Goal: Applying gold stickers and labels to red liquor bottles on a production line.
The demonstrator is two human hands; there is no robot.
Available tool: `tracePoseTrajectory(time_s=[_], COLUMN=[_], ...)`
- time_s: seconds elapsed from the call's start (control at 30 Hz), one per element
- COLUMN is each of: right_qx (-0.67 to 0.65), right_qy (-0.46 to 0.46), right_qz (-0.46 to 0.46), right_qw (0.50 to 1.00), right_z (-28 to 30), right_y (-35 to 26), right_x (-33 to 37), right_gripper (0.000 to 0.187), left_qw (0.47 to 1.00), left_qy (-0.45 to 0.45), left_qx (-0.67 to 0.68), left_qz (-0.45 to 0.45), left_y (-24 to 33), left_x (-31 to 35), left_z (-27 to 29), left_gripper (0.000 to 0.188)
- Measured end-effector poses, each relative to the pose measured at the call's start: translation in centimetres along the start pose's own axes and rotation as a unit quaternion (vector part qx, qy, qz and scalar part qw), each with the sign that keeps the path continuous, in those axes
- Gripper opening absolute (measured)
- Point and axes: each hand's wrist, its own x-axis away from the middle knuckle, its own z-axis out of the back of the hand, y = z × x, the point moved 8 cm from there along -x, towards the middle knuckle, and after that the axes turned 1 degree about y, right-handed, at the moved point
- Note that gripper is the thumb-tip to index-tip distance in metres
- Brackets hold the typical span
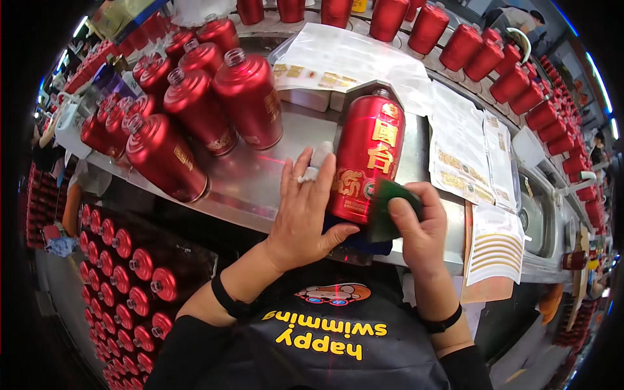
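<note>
A red bottle with gold lettering and a gold emblem lies tilted in a dark holder, its neck pointing away from me. My left hand is against the bottle's left side, fingers stretched out and apart, the thumb near its base. White covers wrap some of its fingertips. In my right hand a flat, dark green pad is pinched between thumb and fingers. The pad lies against the lower right of the bottle, over part of the small print. Its exact kind is hard to make out.
Several red bottles stand on the steel bench at left. Sheets of gold decals lie at right, beside a sink. A line of red bottles curves along the back. More bottles stand low at left.
</note>
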Motion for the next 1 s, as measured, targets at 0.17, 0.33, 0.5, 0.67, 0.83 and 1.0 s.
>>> tracePoseTrajectory(time_s=[0.17,0.33,0.5,0.67,0.83,1.0], right_qx=[0.172,0.370,0.655,0.649,0.687,0.691], right_qy=[0.019,0.075,0.092,-0.015,0.032,0.073], right_qz=[0.029,0.171,0.064,-0.024,0.027,0.065], right_qw=[0.984,0.910,0.748,0.760,0.726,0.716], right_z=[2.1,9.4,26.5,27.4,25.5,23.4], right_y=[1.7,-2.0,-1.9,-1.9,-3.0,-2.7], right_x=[-0.7,1.1,2.9,3.8,8.6,11.5], right_gripper=[0.021,0.020,0.031,0.029,0.029,0.029], left_qw=[0.992,0.999,0.995,0.990,0.983,0.979], left_qy=[-0.020,-0.031,-0.029,-0.023,-0.017,-0.015], left_qx=[-0.102,0.015,0.090,0.128,0.165,0.187], left_qz=[-0.067,0.013,0.026,0.061,0.075,0.075], left_y=[0.3,-1.9,-1.9,-2.5,-2.6,-2.6], left_x=[0.3,0.4,0.1,0.8,1.4,1.3], left_z=[-0.5,-0.5,-1.7,-1.9,-1.9,-1.8], left_gripper=[0.075,0.078,0.079,0.078,0.073,0.072])
